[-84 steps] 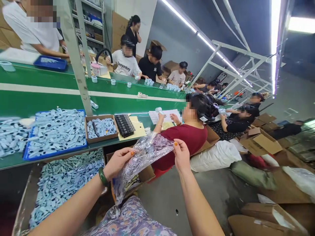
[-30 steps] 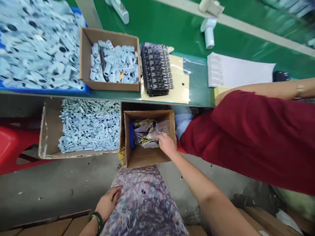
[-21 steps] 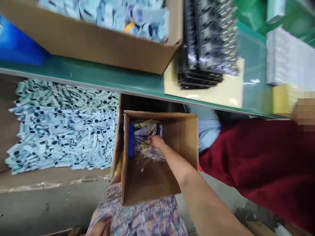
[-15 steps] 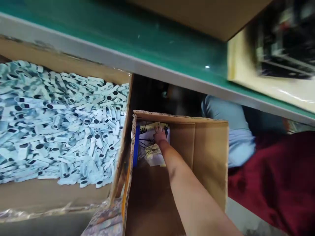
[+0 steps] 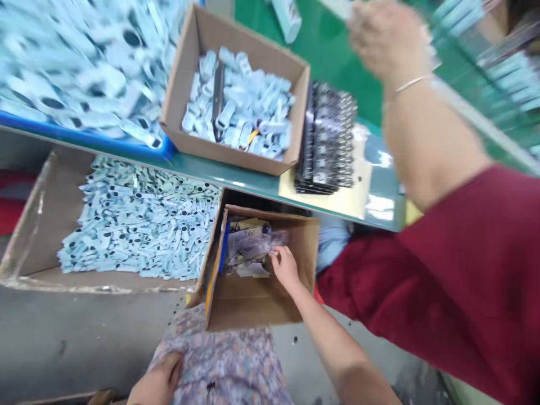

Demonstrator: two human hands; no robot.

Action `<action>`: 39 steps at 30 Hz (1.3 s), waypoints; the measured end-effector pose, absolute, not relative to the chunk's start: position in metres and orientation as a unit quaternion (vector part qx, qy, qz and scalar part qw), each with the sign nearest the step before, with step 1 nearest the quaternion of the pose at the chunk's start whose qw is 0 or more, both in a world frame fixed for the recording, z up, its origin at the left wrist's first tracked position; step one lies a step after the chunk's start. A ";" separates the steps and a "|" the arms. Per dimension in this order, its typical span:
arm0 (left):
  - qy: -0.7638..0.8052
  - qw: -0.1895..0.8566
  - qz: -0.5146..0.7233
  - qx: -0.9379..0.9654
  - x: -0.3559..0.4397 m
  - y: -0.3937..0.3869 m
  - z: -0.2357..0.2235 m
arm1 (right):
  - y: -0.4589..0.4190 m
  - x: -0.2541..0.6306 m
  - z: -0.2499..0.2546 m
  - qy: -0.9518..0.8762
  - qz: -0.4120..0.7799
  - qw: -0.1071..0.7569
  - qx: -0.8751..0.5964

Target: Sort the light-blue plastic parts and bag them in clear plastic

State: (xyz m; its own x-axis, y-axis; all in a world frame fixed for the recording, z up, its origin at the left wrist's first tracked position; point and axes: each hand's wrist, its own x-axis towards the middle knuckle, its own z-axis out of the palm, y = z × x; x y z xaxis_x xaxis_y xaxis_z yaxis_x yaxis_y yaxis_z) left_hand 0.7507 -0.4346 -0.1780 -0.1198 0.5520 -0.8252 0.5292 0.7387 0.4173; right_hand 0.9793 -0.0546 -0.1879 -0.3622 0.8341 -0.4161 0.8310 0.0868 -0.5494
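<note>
My right hand [image 5: 286, 269] reaches into an open cardboard box [image 5: 240, 309] below the bench edge. Its fingertips pinch the edge of a crumpled clear plastic bag [image 5: 255, 243]. Around the bag lie thin dark strands and pale paper scraps [image 5: 253, 270], and a blue strip stands along the box's left wall. My left hand [image 5: 157, 379] is low at the bottom, beside the patterned cloth [image 5: 228, 365] on my lap. Its fingers are blurred and mostly turned from view, so I cannot make out whether they hold anything.
Left of my box stands a large carton [image 5: 29, 275] of pale blue plastic parts. On the green bench [image 5: 264, 62] are a blue tray [image 5: 126, 140], a smaller box [image 5: 202, 147] of parts and stacked dark pieces [image 5: 324, 135]. A co-worker's arm [image 5: 422, 118] reaches over from the right.
The view has swung back and up, so the bench top and my left hand now show. My right hand, earlier deep among the strands and paper, is now nearer the box's middle, at the plastic bag.
</note>
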 end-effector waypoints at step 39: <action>0.553 0.334 0.557 0.522 0.685 -0.157 0.347 | -0.071 0.977 0.306 -0.436 0.530 0.671 -0.280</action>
